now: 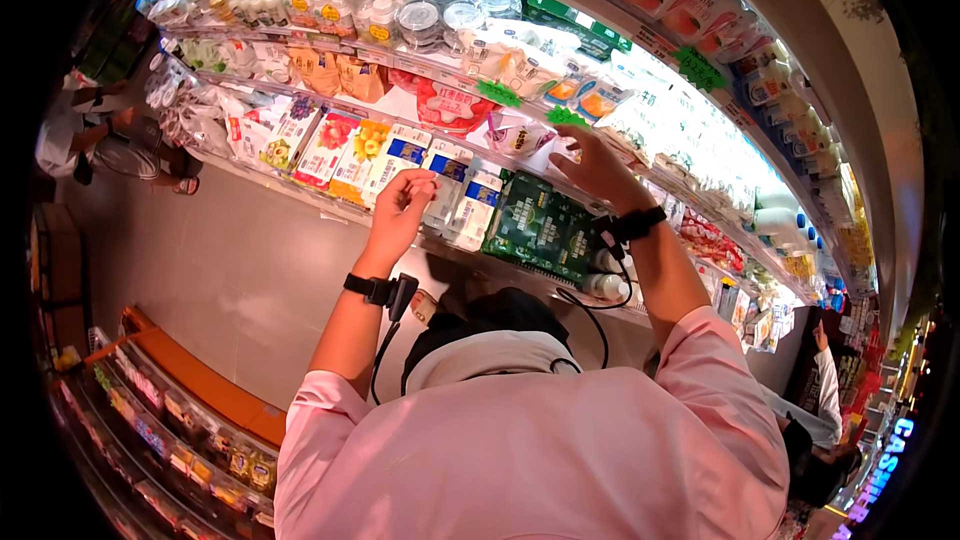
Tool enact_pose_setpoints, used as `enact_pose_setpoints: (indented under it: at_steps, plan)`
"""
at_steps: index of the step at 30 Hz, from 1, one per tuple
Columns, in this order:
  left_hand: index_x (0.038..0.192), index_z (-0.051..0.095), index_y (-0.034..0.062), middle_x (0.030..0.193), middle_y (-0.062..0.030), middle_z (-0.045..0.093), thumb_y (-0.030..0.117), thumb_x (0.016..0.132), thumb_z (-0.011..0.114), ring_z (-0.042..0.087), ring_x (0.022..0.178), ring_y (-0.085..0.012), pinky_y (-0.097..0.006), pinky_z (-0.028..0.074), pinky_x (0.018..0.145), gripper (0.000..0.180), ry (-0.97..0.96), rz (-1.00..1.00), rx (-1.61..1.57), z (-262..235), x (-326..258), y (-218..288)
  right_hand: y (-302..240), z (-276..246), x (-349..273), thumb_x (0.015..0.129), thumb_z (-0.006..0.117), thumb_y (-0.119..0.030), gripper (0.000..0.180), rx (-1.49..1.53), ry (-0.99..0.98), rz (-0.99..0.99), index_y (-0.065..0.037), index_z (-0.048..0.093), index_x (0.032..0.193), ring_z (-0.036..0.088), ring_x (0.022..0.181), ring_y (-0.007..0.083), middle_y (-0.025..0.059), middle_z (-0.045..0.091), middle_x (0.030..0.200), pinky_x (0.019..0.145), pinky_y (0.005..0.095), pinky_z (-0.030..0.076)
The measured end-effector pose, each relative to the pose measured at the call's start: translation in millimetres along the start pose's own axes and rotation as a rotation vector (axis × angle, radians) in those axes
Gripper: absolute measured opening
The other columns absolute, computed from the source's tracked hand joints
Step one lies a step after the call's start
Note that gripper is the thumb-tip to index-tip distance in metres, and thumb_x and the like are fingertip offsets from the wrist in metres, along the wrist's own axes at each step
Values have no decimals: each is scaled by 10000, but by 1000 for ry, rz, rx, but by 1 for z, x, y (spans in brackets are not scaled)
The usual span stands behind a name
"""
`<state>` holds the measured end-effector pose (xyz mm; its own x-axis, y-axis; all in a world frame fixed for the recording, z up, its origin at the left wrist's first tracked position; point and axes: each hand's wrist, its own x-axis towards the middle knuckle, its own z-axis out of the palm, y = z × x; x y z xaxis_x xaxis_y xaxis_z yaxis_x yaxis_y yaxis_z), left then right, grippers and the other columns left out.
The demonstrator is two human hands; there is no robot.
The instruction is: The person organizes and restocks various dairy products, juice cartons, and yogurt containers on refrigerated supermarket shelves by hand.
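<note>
Head view, and both hands are up at the chilled shelves! Left hand [403, 202] hangs over the white-and-blue cartons [475, 208], fingers loosely curled, nothing visible in its grip; whether it touches one, I cannot tell. Right hand [600, 168], fingers spread wide and seemingly unladen, is up beside the purple-and-white pouch [517, 137], contact again unclear. Left of the left hand, a yellow-fruit carton [365, 152] and a red-fruit carton [328, 145]; between the hands and nearer the body, dark green boxes [540, 225]. Danger here? Those spread fingers could brush the pouch and send it sliding, and the black cable [604, 340] looping below the right wristband [638, 225] might snag the white bottles [607, 286] if the arm pulled back sharply. Further out, beyond the left hand, another person [75, 135] stands in the aisle.
</note>
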<state>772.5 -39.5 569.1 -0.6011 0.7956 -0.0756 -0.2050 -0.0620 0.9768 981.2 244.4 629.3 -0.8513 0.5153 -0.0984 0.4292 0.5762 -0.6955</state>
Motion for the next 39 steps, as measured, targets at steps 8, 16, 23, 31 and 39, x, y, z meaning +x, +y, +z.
enact_pose_setpoints:
  at_steps: [8,16,23,31,39]
  plan:
    - [1362,504,64,1279,-93,584,90,921,668,621,989,-161,-308,519,870,472,-227,49,364,58,123,5,25,-22,133,830,705,-213,668,-151,286,-58,10,447,1403,556,1161,448,273,504,1306,995,443,473]
    - [1426,438,35,1487,-264,413,87,809,614,420,1369,-414,-479,336,1143,643,-292,491,896,92,274,26,48,-12,206,826,686,-223,615,-175,319,49,-13,451,1353,592,1088,447,238,509,1287,923,472,507]
    - [1357,499,55,1378,-160,537,188,837,618,485,1306,-322,-490,294,1155,550,-479,846,1168,111,377,10,50,5,247,842,628,-54,660,-200,343,-41,13,350,1436,559,1107,486,289,476,1278,935,500,492]
    - [1236,574,111,1179,-70,596,254,795,685,552,1132,-273,-413,401,1002,476,-512,868,1188,104,421,6,59,-77,239,803,565,-65,682,-628,586,87,-72,382,1460,502,1265,392,226,529,1355,1060,462,416]
    - [1227,548,116,1135,-66,577,228,801,709,553,1104,-265,-406,411,963,469,-511,861,1194,102,437,6,81,-100,240,833,747,-358,429,-662,55,409,-209,647,1223,556,1226,251,57,598,1256,1056,478,379]
